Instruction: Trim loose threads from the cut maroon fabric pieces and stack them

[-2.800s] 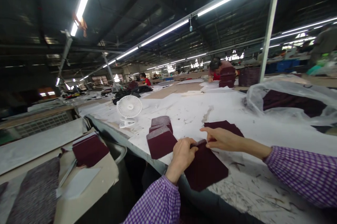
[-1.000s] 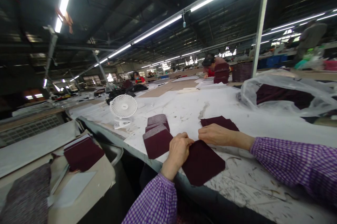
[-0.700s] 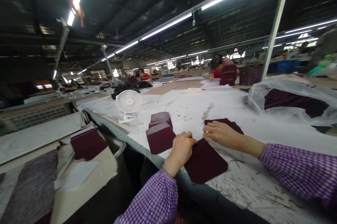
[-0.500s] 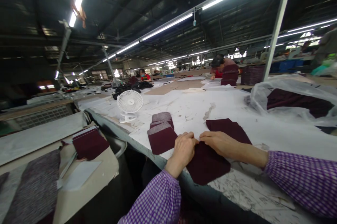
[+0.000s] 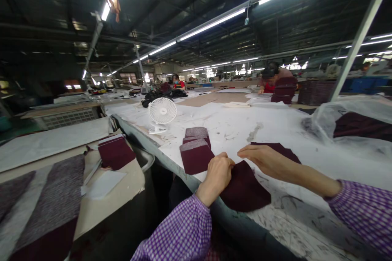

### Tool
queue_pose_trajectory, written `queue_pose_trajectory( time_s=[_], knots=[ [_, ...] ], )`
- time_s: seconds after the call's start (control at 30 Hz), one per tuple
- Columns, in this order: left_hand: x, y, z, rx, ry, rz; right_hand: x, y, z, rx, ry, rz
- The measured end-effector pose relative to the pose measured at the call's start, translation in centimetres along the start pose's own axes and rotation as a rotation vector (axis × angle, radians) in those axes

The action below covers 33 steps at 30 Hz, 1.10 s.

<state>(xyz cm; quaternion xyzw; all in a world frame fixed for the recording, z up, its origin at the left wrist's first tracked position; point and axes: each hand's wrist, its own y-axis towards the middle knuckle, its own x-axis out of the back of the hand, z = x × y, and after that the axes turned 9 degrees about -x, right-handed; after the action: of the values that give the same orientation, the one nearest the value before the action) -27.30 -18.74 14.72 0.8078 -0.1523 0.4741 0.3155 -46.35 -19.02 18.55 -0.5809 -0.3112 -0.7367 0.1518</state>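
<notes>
Dark red piece: it (image 5: pixel 245 187) lies in front of me, right by the near edge of the white-topped table (image 5: pixel 226 124). Half a second ago it looked flat with straight sides. Now it is humped up and its near side is round.
Left hand: mine (image 5: pixel 219 173) is at the top left corner of the piece. My thumb and fingers look pinched tight on it. This hand has hardly moved on the piece.
Right hand: mine (image 5: pixel 265 159) was at the top of the piece, next to my left fingertips. Now there is a gap between my hands. My right fingers are straight, side by side, and pinch nothing. I can't tell if they brush the piece.
The new gap: I think it means just my left hand has the piece now, and the bend makes me think it is being pulled a bit.
Gray-edged pile: these pieces (image 5: pixel 197 161) sit just left of my left hand, close to the same table edge. They look the same as before.
Other dark red cloth: it (image 5: pixel 284 150) lies behind my right hand, farther in from the near edge. My hand and arm hide some of it.
White fan: it (image 5: pixel 162 110) stands past the pile, near the table's left edge.
</notes>
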Motion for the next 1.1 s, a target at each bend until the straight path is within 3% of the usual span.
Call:
queue_pose_trajectory(
  time_s=[0.1, 0.2, 0.27, 0.37, 0.47, 0.57, 0.67, 0.77, 0.93, 1.1],
  knots=[
    [-0.7, 0.3, -1.1, 0.048, 0.027, 0.005, -1.3, -0.1, 0.5, -0.040, -0.014, 0.052],
    [-0.8, 0.6, -1.0, 0.095, 0.004, -0.020, -1.6, -0.2, 0.6, -0.066, -0.044, 0.000],
    [-0.4, 1.0, -0.8, 0.148, -0.113, -0.085, -0.4, 0.0, 0.9, -0.032, -0.054, -0.115],
    [0.5, 1.9, -0.7, 0.250, -0.514, -0.196, 2.5, 0.5, 1.7, 0.014, -0.036, -0.309],
    [0.7, 2.2, -1.3, 0.306, -0.765, -0.255, 4.1, 0.7, 2.4, -0.003, -0.020, -0.379],
    [0.1, 1.7, -1.9, 0.264, -0.461, -0.267, 3.4, 0.5, 2.0, -0.041, -0.016, -0.337],
    [-0.8, 0.9, -2.1, 0.227, -0.111, -0.146, 1.7, 0.0, 1.0, -0.069, -0.002, -0.210],
    [-1.5, 0.7, -2.2, 0.209, 0.053, -0.056, 0.0, -0.2, 0.0, -0.055, -0.004, -0.074],
    [-1.9, 0.7, -1.9, 0.174, 0.141, -0.059, -2.1, -0.4, -0.8, -0.046, 0.016, 0.041],
    [-1.4, -0.1, -0.9, 0.153, -0.025, -0.102, -3.0, -0.3, -1.2, -0.011, 0.058, 0.078]
  ],
)
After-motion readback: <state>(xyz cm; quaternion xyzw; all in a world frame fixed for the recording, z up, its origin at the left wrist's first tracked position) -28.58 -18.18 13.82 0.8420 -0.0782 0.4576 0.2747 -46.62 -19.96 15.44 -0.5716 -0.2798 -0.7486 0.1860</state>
